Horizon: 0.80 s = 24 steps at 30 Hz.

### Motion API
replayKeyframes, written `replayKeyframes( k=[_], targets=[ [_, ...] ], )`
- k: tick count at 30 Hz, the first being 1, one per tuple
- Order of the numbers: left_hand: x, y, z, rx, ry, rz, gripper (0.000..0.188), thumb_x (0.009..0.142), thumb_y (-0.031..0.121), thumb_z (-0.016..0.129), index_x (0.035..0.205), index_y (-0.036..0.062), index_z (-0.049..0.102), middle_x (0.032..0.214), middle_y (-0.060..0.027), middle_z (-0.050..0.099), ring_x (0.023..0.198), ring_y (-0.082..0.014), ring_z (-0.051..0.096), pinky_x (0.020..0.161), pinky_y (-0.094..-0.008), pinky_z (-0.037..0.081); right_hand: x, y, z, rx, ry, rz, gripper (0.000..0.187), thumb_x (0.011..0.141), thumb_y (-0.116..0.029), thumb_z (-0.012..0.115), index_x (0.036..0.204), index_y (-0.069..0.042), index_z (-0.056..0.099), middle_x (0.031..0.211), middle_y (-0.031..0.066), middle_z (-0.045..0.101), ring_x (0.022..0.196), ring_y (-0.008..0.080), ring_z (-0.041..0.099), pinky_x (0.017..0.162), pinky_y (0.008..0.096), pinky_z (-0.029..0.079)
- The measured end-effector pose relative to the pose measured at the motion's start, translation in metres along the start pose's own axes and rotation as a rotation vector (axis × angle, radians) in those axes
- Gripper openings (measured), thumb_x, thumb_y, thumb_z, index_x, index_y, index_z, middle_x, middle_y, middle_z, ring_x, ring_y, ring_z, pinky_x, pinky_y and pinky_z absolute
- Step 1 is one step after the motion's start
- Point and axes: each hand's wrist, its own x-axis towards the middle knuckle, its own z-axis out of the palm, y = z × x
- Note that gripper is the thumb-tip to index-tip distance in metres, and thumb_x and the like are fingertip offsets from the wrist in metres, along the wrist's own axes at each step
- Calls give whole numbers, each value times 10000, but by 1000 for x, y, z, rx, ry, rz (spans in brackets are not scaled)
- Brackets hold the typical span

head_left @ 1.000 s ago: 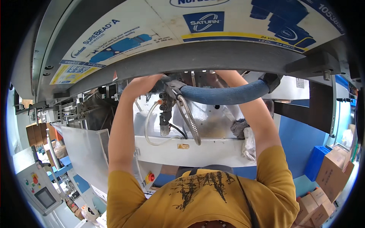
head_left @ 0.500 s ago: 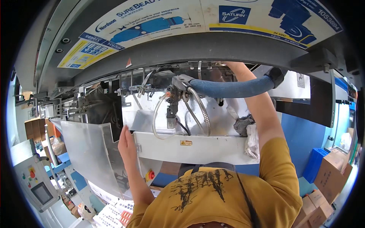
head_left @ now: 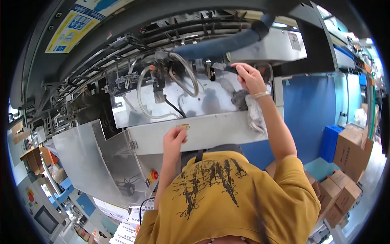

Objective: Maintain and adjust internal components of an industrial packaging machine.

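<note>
Inside the open machine, a thin dark tool (head_left: 226, 68) pokes out leftward from the right hand (head_left: 250, 78), whose fingers pinch its end up against the shiny steel back plate (head_left: 211, 97). A grey rag (head_left: 254, 114) hangs just below that wrist. Lower down, the left hand (head_left: 174, 140) presses loosely curled fingers on the steel front panel (head_left: 219, 132), touching a small brass tag (head_left: 183, 127). 2 clear hose loops (head_left: 142, 95) curve to the left, beneath a blue padded tube (head_left: 215, 45).
</note>
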Motion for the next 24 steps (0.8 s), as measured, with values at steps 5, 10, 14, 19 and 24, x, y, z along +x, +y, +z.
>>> replayKeyframes(
  k=[5, 10, 14, 19, 24],
  targets=[
    [25, 29, 86, -426, -238, -75, 214, 884, 140, 581, 1054, 10, 580, 864, -35, 591, 746, -120, 558, 657, -261, 451, -87, 43, 11, 166, 74, 88, 248, 963, -280, 481, 1095, -111, 604, 587, -63, 443, 442, 14, 313, 398, 173, 230],
    [25, 34, 120, -421, -230, -108, 200, 867, 166, 623, 1025, 46, 601, 821, -13, 613, 704, -105, 574, 630, -249, 453, -131, 76, 26, 370, 73, 103, 248, 967, -274, 475, 1116, -116, 595, 600, -56, 458, 466, 19, 342, 411, 172, 251],
    [20, 8, 114, -321, -194, -132, 118, 860, 179, 636, 933, 91, 606, 777, 9, 604, 680, -106, 568, 623, -249, 445, -146, 100, 34, 368, 78, 86, 245, 959, -276, 488, 1111, -117, 599, 619, -52, 482, 487, 22, 372, 428, 171, 276],
    [18, -27, 81, -190, -165, -190, 121, 879, 209, 608, 887, 89, 594, 740, 14, 582, 624, -104, 542, 587, -242, 436, -142, 135, 44, 128, 127, -45, 277, 940, -260, 504, 1091, -41, 583, 685, -10, 572, 565, 44, 482, 520, 205, 402],
    [10, -56, 39, -105, -168, -343, 161, 894, 224, 574, 880, 63, 582, 689, -13, 552, 506, -99, 483, 440, -236, 381, -117, 159, 35, 162, 373, 155, 363, 941, -290, 483, 1242, -89, 455, 680, 46, 612, 576, 115, 568, 520, 262, 452]
  ],
)
